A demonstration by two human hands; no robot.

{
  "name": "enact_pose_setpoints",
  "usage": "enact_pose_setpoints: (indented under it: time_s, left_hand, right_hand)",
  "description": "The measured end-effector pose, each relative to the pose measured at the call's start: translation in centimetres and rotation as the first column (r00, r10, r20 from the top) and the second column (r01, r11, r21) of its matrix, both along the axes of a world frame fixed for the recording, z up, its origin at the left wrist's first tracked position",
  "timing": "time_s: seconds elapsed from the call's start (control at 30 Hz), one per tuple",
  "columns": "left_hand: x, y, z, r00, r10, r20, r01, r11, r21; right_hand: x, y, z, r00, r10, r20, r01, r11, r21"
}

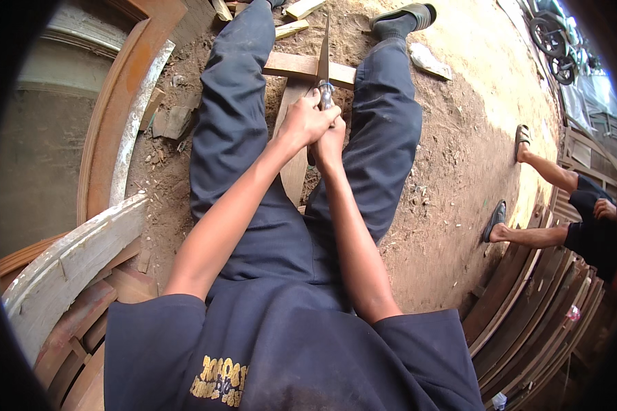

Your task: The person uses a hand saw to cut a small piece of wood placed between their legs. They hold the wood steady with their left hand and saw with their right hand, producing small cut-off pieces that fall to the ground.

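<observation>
Both of my hands are closed together on the handle [326, 97] of a handsaw, in front of me between my spread legs. My left hand [304, 122] lies over the handle from the left, and my right hand [329, 142] grips just below it. The tapered saw blade [323, 60] points away from me and crosses a wooden crosspiece [291, 66]. Beneath my hands a wooden board [295, 175] runs back toward me. My fingers hide part of the handle, and I cannot tell how deep the blade sits in the wood.
A brown wooden frame [106, 130] stands at the left, above a pale weathered plank [75, 257]. Wood offcuts [291, 29] lie ahead on the dirt. Stacked curved boards [528, 308] fill the lower right. Another person's sandalled foot [498, 226] is nearby; a motorcycle [555, 38] stands beyond.
</observation>
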State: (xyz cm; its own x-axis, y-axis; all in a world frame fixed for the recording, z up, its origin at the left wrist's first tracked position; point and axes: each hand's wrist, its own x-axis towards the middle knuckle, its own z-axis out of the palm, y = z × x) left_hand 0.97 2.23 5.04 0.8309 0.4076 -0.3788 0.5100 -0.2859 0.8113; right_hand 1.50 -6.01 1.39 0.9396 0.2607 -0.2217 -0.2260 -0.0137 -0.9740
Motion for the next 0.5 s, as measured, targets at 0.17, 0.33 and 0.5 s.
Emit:
enact_pose_setpoints:
  time_s: [0.17,0.33,0.5]
  left_hand:
    - [-8.1,0.5,2.6,0.994,0.014,0.106,-0.036,0.977,0.208]
    - [-15.4,4.1,8.7,0.898,0.131,0.420,-0.297,0.884,0.361]
    - [-21.2,5.0,7.0,0.976,0.213,0.041,-0.207,0.863,0.461]
  right_hand:
    - [-7.9,-1.3,4.1,0.996,-0.028,0.084,0.040,0.989,-0.145]
    - [-2.9,-0.9,4.0,0.998,-0.046,0.043,0.056,0.964,-0.259]
    - [3.9,1.3,1.8,0.997,-0.064,0.047,0.076,0.951,-0.300]
